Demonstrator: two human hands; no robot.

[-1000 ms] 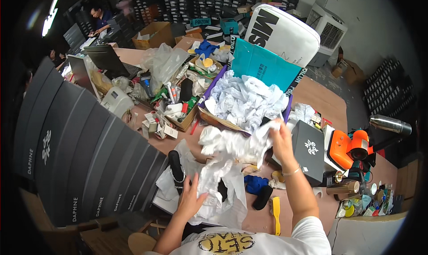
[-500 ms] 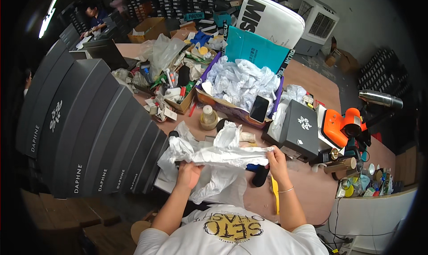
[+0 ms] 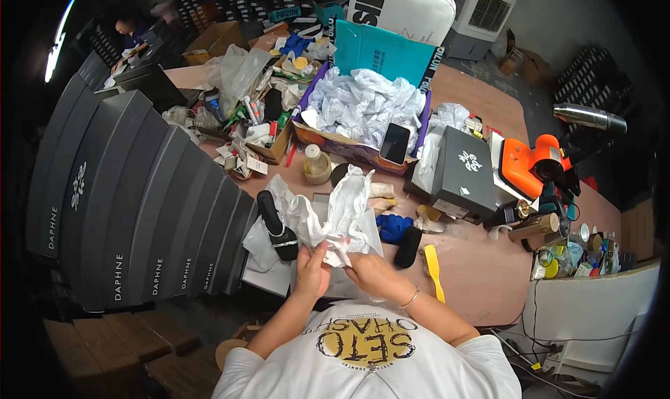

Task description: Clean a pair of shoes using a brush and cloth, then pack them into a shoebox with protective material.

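Note:
White tissue paper [image 3: 342, 207] is crumpled upright between my two hands, low in front of my chest. My left hand [image 3: 313, 270] grips its lower left edge, fingers closed. Close beside it, my right hand [image 3: 373, 273] pinches the lower right part. Just left of the paper lies a black slide sandal [image 3: 276, 228] with a glittery strap, resting on more white paper [image 3: 257, 249]. Under this paper sits a white box or lid [image 3: 269, 279], mostly hidden. A yellow-handled brush [image 3: 434, 273] lies to the right of my right hand, near a black oblong thing [image 3: 408, 247].
Dark grey shoe boxes [image 3: 125, 204] are stacked at left. Ahead stands a purple-edged box [image 3: 349, 137] of crumpled paper with a phone [image 3: 396, 143] on its rim. A jar [image 3: 316, 165], blue cloth [image 3: 394, 228], grey shoebox [image 3: 462, 172] and orange device [image 3: 530, 165] surround the work area.
My right hand has come left toward my left hand, and the stretched paper is now bunched upright. The black sandal, blue cloth and whole brush have come into sight.

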